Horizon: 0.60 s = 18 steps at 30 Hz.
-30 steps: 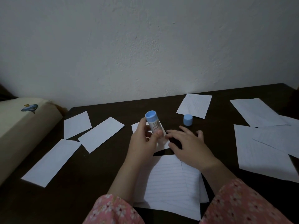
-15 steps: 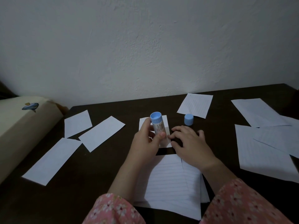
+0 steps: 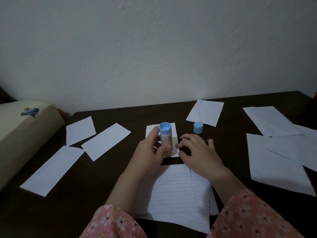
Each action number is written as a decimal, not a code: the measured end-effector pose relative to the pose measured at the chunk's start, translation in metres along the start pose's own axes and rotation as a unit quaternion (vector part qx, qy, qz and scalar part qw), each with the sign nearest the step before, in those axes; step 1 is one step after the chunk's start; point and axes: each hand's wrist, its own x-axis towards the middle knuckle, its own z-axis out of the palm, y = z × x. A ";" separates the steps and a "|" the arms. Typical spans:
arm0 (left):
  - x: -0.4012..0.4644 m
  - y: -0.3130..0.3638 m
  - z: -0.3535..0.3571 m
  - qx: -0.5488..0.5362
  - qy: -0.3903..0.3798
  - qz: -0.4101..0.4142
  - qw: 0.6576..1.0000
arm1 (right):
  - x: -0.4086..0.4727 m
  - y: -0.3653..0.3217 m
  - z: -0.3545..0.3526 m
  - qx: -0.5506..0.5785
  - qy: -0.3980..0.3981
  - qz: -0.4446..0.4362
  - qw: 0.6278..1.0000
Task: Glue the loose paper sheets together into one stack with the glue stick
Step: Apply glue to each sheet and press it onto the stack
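My left hand (image 3: 151, 152) grips the glue stick (image 3: 165, 135), a white tube with a blue end pointing up, its lower end down on a small white paper piece (image 3: 174, 134) at the table's middle. My right hand (image 3: 199, 152) lies beside it with fingertips pressing that piece's right edge. The blue cap (image 3: 198, 127) stands apart, just behind my right hand. A stack of lined sheets (image 3: 178, 198) lies in front of me, partly under my forearms.
Three white strips (image 3: 104, 140) lie at the left of the dark table (image 3: 96, 186), one sheet (image 3: 205, 112) at the back, several larger sheets (image 3: 274, 160) at the right. A beige cushion-like object (image 3: 20, 134) borders the table's left edge. A wall stands behind.
The small paper piece has turned square to me and shifted slightly right. The glue stick has come more upright and moved right over it. My right hand stayed on the piece's edge.
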 end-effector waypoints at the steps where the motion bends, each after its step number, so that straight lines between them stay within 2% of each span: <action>1: 0.000 -0.002 -0.003 0.002 -0.001 -0.007 1.000 | 0.000 0.000 0.000 0.001 0.001 0.000 1.000; 5: -0.001 -0.011 -0.021 -0.020 0.011 -0.046 0.999 | 0.000 0.001 0.001 -0.001 0.005 0.000 1.000; 14: -0.006 -0.023 -0.041 -0.010 0.042 -0.068 0.997 | -0.001 0.000 0.002 0.005 0.016 0.000 1.000; 16: -0.006 -0.028 -0.040 -0.058 0.086 -0.077 0.992 | -0.001 0.000 0.002 0.008 0.020 -0.001 1.000; 18: -0.004 -0.030 -0.041 -0.162 0.177 -0.109 0.965 | -0.002 0.000 0.002 0.009 0.019 -0.001 1.000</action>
